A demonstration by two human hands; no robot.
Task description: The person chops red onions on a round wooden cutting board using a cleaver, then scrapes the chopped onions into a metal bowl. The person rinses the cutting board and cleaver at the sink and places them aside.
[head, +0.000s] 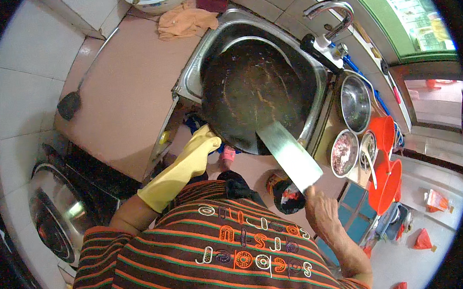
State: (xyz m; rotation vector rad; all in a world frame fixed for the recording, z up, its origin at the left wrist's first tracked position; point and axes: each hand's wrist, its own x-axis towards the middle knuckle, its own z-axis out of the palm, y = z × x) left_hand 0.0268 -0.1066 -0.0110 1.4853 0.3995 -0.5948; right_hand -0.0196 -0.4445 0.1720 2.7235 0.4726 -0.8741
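A large blackened round pan (252, 87), which looks like a wok, rests over the stainless steel sink (195, 75). Whether its inner or outer face is up I cannot tell. My left hand (203, 146), in a yellow rubber glove, grips the pan's near left edge. In my bare right hand (319, 206) is a wide-bladed cleaver (289, 155). The far end of its blade lies against the pan's near part, and its handle is hidden in my fist. Pale streaks run across the pan's dark surface.
Right of the sink stand a steel basin (356, 103), a bowl of pinkish food (343, 153) and red plastic strainers (385, 190). A curved faucet (334, 9) rises behind. An orange cloth (186, 22) and a spatula (70, 104) lie on the left counter. A lined bin (286, 193) stands below.
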